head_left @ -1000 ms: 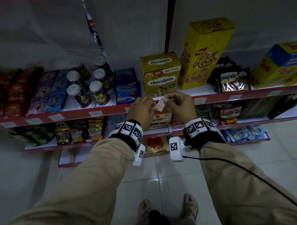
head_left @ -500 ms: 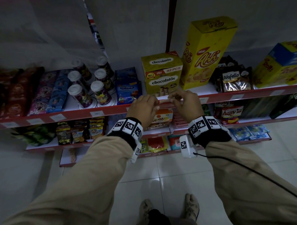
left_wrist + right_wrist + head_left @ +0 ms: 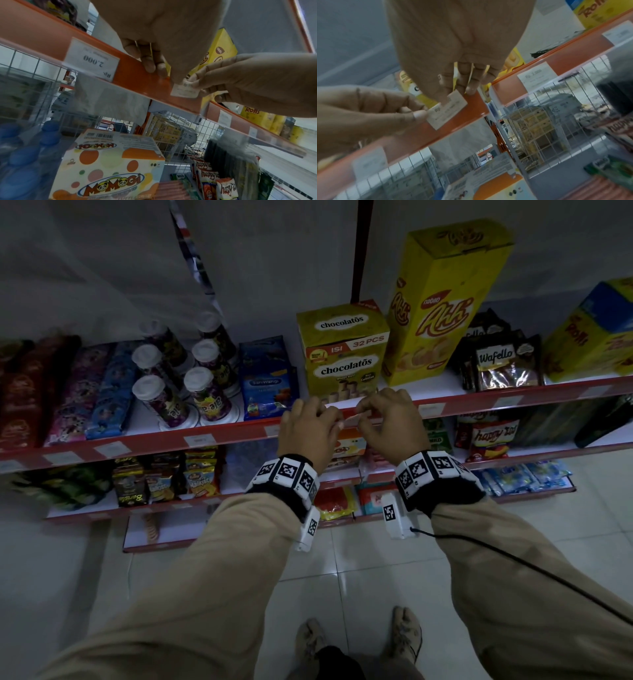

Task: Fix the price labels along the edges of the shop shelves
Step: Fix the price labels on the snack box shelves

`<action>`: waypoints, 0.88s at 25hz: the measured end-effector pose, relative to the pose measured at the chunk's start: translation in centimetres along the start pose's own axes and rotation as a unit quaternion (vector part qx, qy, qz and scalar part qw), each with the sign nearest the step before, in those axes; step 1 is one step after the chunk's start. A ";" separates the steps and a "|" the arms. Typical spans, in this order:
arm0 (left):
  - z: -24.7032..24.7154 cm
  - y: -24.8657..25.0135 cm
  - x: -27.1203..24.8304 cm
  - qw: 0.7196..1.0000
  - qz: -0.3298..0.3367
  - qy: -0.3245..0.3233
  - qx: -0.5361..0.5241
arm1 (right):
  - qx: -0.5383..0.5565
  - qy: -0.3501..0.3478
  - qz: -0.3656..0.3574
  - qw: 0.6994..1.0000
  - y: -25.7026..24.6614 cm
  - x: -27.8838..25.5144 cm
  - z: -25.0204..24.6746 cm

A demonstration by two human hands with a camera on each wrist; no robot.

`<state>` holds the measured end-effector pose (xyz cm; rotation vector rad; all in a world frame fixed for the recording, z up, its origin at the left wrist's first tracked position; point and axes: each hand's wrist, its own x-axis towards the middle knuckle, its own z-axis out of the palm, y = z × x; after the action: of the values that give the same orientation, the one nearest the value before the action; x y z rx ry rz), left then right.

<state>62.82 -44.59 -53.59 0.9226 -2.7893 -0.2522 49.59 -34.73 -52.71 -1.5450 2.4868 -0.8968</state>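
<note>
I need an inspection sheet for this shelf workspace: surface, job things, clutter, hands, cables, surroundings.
Surface: red shelf edge, several labels already fixed along it.
Job's things: small price label lies against the edge, below the chocolatos box.
Clutter: nothing seen.
Hands: left hand and right hand both pinch the label.
Cables: black cable runs from the right wrist.
Surroundings: tiled floor, snacks on lower shelves.

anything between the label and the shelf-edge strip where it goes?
Nothing visible. The price label already lies against the orange shelf edge, pinched by the left hand and the right hand; only their own fingertips cover its corners.
</note>
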 end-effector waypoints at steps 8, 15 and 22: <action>0.1 -0.2 0.3 0.997 0.021 -0.006 0.079 | -0.146 -0.089 -0.011 0.985 0.2 -0.2 -0.4; 0.0 -0.2 0.3 0.996 0.029 0.002 0.080 | -0.190 -0.088 -0.006 0.978 0.0 -0.4 -0.1; -0.3 -0.6 0.3 0.998 0.039 0.026 0.048 | -0.165 -0.086 0.011 0.983 -0.2 -0.4 -0.5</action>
<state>63.03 -45.27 -53.38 0.8266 -2.8037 -0.0827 49.73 -34.25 -52.32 -1.5980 2.6153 -0.3394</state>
